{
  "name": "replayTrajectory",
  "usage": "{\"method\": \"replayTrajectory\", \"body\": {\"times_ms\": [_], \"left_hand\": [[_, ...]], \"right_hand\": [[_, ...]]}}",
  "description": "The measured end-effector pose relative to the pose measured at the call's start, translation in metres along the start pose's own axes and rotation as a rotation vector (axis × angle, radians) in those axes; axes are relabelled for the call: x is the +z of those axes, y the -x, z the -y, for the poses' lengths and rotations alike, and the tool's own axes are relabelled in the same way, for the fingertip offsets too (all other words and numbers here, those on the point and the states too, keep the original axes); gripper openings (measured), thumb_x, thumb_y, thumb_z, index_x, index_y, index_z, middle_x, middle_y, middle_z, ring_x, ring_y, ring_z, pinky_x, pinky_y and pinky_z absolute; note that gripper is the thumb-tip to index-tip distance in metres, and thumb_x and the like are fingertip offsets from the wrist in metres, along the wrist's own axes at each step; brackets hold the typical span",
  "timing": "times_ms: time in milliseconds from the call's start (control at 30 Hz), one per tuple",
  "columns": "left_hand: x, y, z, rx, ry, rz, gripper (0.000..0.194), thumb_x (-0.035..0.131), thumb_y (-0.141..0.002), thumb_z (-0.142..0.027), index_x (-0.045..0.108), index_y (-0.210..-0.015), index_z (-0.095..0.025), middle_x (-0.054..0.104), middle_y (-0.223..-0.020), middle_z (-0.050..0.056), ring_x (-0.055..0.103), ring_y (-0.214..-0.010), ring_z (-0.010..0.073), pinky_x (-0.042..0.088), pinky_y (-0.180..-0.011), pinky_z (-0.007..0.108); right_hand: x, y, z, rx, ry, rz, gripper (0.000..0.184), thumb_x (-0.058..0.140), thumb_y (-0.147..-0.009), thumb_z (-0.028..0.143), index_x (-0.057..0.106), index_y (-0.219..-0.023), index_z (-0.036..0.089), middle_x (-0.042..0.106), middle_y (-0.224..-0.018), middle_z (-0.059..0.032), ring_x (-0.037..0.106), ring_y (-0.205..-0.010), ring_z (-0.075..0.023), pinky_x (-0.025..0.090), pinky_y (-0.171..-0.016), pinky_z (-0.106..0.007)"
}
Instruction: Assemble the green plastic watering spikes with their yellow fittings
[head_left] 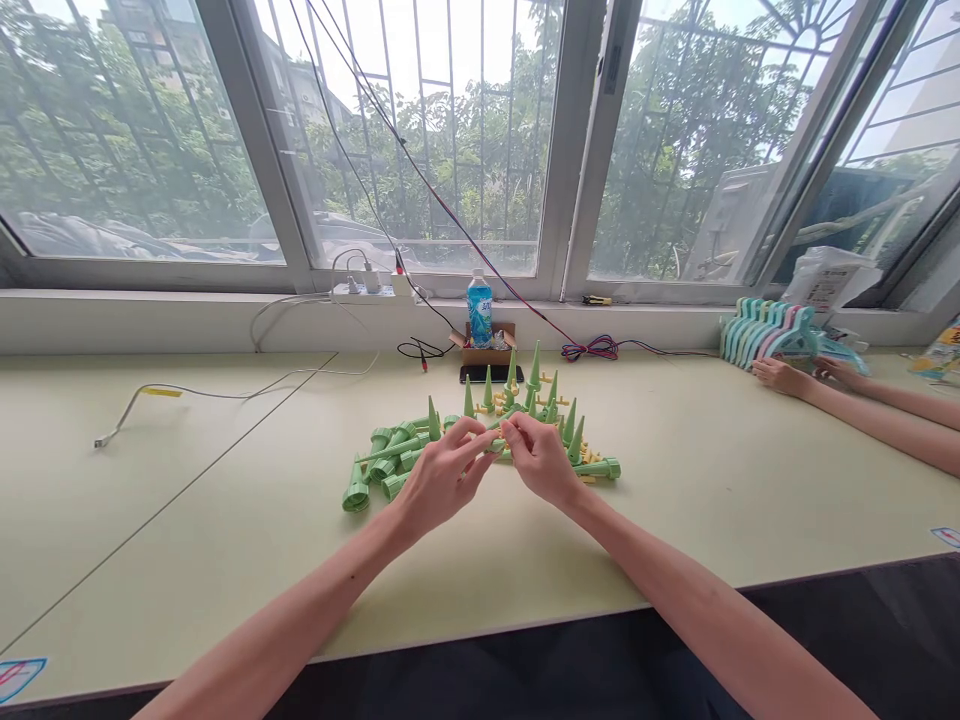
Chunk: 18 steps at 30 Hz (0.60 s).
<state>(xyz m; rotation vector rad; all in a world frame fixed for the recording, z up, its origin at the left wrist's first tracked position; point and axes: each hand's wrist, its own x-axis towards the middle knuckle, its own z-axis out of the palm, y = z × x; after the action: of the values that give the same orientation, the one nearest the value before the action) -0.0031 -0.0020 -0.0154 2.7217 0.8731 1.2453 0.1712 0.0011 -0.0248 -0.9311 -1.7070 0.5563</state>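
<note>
My left hand [450, 465] and my right hand [541, 458] meet over a pile of green plastic watering spikes. The fingers of both are closed around a green watering spike [494, 446], mostly hidden behind the fingertips. To the left of my hands, several green spikes with ribbed round caps [355, 495] lie on their sides. Beyond and to the right, pointed green spikes [576, 440] stand upright with small yellow valve pieces [551, 378] among them. One capped spike [600, 468] lies just right of my right hand.
Behind the pile are a dark phone [487, 374], a small cardboard box [491, 355] and a blue-liquid bottle [480, 310]. A white cable [217, 396] crosses the left table. At right, another person's hands [784, 378] touch pastel hangers [769, 330]. Coiled wires [592, 348] lie near the sill.
</note>
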Motion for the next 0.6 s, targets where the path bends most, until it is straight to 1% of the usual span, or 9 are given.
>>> {"method": "replayTrajectory", "body": {"times_ms": [133, 267, 400, 600], "left_hand": [[-0.0001, 0.0011, 0.0036, 0.040, -0.042, 0.024, 0.029, 0.046, -0.093, -0.021, 0.057, -0.119, -0.026, 0.054, -0.099, 0.006, 0.047, -0.053, 0.0066, 0.036, -0.048, 0.022], [-0.0013, 0.0010, 0.0056, 0.090, -0.097, 0.031, 0.031, 0.045, -0.093, -0.018, 0.055, -0.121, -0.025, 0.054, -0.099, 0.007, 0.053, -0.057, 0.0075, 0.037, -0.049, 0.021], [-0.0004, 0.0009, 0.0061, 0.148, -0.120, -0.015, 0.029, 0.047, -0.092, -0.017, 0.055, -0.119, -0.024, 0.054, -0.096, 0.006, 0.052, -0.056, 0.0063, 0.035, -0.045, 0.019], [0.0035, 0.0010, 0.0036, 0.073, -0.071, -0.043, 0.023, 0.051, -0.091, -0.018, 0.059, -0.112, -0.023, 0.055, -0.097, 0.004, 0.044, -0.051, 0.0035, 0.034, -0.045, 0.019]], "right_hand": [[0.0001, -0.0001, -0.0001, 0.006, 0.014, -0.001, 0.035, 0.042, -0.095, 0.039, 0.041, -0.066, 0.020, 0.031, -0.054, 0.0056, 0.026, -0.049, -0.0094, 0.022, -0.048, -0.024], [0.0007, 0.0000, -0.0003, 0.015, 0.024, -0.009, 0.036, 0.042, -0.094, 0.040, 0.040, -0.065, 0.020, 0.030, -0.054, 0.0057, 0.025, -0.050, -0.0093, 0.021, -0.047, -0.025], [0.0011, -0.0001, -0.0005, 0.017, 0.035, -0.012, 0.036, 0.042, -0.094, 0.039, 0.038, -0.064, 0.019, 0.029, -0.054, 0.0057, 0.025, -0.050, -0.0092, 0.021, -0.048, -0.024], [0.0007, -0.0002, -0.0004, 0.030, 0.038, -0.013, 0.035, 0.041, -0.094, 0.039, 0.039, -0.064, 0.020, 0.031, -0.054, 0.0055, 0.026, -0.049, -0.0092, 0.022, -0.047, -0.024]]}}
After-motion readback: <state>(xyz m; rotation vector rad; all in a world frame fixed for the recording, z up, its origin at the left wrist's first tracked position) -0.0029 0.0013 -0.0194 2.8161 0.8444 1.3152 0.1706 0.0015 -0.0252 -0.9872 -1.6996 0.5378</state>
